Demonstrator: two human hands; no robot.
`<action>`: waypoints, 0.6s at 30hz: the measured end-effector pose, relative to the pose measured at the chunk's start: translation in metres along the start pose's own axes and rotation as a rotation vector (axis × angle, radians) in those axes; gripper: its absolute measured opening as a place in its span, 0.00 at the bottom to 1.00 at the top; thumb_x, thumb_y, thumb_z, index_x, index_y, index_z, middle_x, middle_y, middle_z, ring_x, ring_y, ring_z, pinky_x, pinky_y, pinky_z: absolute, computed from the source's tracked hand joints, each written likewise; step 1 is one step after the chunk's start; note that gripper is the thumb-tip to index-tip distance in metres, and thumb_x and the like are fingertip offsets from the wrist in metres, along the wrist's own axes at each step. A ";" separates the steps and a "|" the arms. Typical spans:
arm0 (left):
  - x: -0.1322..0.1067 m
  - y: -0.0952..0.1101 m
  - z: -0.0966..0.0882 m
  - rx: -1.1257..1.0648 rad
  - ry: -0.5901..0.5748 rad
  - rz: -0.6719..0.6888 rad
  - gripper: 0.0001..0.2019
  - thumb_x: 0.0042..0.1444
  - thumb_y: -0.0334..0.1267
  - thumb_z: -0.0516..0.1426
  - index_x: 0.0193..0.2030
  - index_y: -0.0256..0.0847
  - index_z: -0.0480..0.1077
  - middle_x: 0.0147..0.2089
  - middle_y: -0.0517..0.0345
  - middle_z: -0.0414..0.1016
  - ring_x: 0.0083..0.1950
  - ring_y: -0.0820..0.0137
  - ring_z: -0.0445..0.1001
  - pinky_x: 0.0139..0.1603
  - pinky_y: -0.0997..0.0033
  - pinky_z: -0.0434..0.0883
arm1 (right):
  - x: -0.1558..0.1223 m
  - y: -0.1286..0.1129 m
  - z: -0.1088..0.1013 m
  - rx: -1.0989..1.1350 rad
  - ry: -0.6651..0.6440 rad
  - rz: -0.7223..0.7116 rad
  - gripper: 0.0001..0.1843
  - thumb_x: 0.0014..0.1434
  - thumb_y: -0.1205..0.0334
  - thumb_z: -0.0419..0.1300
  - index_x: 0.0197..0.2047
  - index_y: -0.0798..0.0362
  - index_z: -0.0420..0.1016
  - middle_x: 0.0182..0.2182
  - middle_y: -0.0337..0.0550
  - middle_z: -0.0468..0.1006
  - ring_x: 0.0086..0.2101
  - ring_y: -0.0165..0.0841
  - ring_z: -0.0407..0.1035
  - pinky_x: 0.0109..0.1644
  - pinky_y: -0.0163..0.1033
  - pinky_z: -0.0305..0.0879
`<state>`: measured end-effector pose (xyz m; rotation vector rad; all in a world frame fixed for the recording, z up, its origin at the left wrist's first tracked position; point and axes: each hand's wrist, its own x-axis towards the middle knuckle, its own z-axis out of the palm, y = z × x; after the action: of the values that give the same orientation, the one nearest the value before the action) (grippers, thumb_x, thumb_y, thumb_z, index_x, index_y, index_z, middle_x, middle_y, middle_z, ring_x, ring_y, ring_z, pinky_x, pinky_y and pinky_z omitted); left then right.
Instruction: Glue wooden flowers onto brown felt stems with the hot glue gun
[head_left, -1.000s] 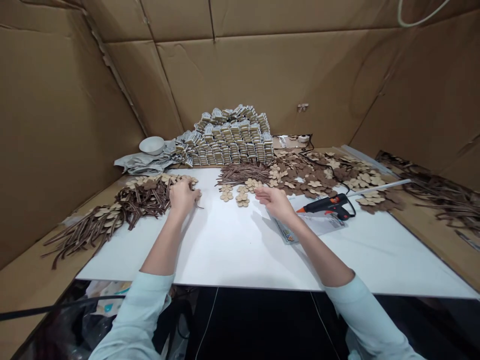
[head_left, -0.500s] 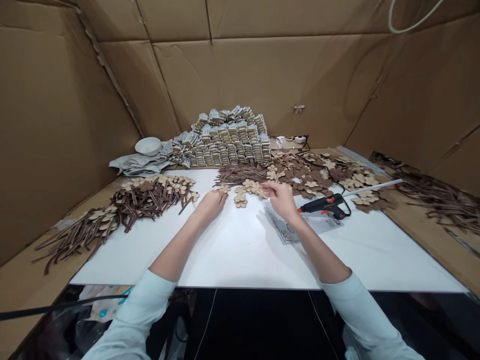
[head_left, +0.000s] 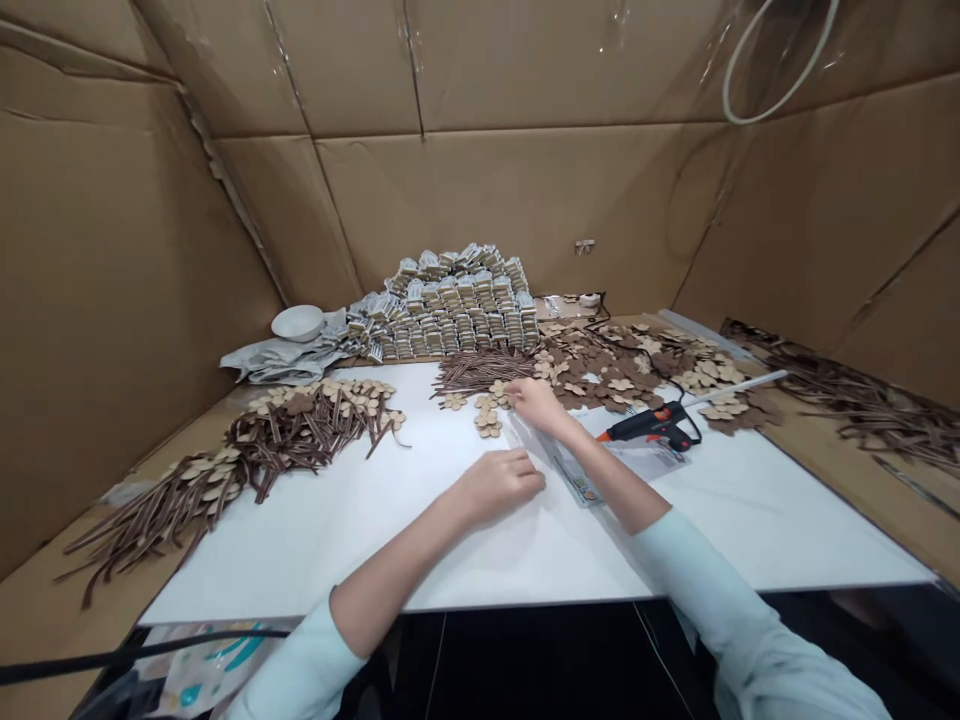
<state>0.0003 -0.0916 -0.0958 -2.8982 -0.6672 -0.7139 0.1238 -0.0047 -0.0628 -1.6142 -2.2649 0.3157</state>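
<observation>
My right hand [head_left: 537, 405] reaches over the white board, its fingertips at a small group of pale wooden flower cutouts [head_left: 487, 421]. Whether those fingers grip a cutout, I cannot tell. My left hand [head_left: 499, 485] lies curled on the board [head_left: 300, 550], nearer to me and below the right hand, with nothing showing in its fingers. A heap of brown strips [head_left: 304, 437] mixed with wooden flowers lies to the left. Brown-and-tan flower shapes [head_left: 622, 375] spread beyond my right hand.
A black-and-orange hot glue gun [head_left: 652, 426] lies at the right, past a printed packet [head_left: 581, 480]. Stacked small packets [head_left: 454, 312] and a white bowl [head_left: 298, 323] stand behind the board. Cardboard walls [head_left: 112, 300] surround the table.
My left hand has pulled back from the cutouts, moving toward me and rightward across the board. My right hand has shifted slightly left, and the view has tilted a little upward.
</observation>
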 end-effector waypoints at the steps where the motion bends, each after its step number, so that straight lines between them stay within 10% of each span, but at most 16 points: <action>1: 0.000 0.003 0.001 0.015 -0.028 0.044 0.10 0.57 0.32 0.49 0.31 0.38 0.72 0.32 0.55 0.76 0.34 0.72 0.72 0.34 0.75 0.67 | 0.010 -0.003 0.001 -0.017 -0.011 0.007 0.17 0.53 0.72 0.50 0.44 0.55 0.74 0.44 0.48 0.75 0.47 0.35 0.67 0.49 0.34 0.60; 8: -0.002 0.001 -0.006 -0.017 0.069 -0.084 0.12 0.57 0.36 0.48 0.30 0.38 0.71 0.30 0.56 0.75 0.32 0.70 0.70 0.34 0.71 0.65 | 0.063 -0.030 0.009 -0.131 -0.136 0.033 0.17 0.48 0.73 0.56 0.43 0.56 0.74 0.44 0.55 0.74 0.46 0.40 0.68 0.48 0.40 0.61; 18: -0.013 -0.044 -0.031 -0.048 0.258 -0.768 0.08 0.53 0.34 0.52 0.31 0.38 0.72 0.35 0.52 0.76 0.41 0.63 0.70 0.45 0.62 0.66 | 0.071 -0.033 -0.006 -0.041 -0.050 0.008 0.08 0.46 0.69 0.60 0.32 0.57 0.77 0.37 0.56 0.77 0.43 0.43 0.69 0.47 0.45 0.61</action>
<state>-0.0424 -0.0623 -0.0758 -2.4561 -1.7563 -1.1432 0.0766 0.0516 -0.0351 -1.6535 -2.3172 0.3175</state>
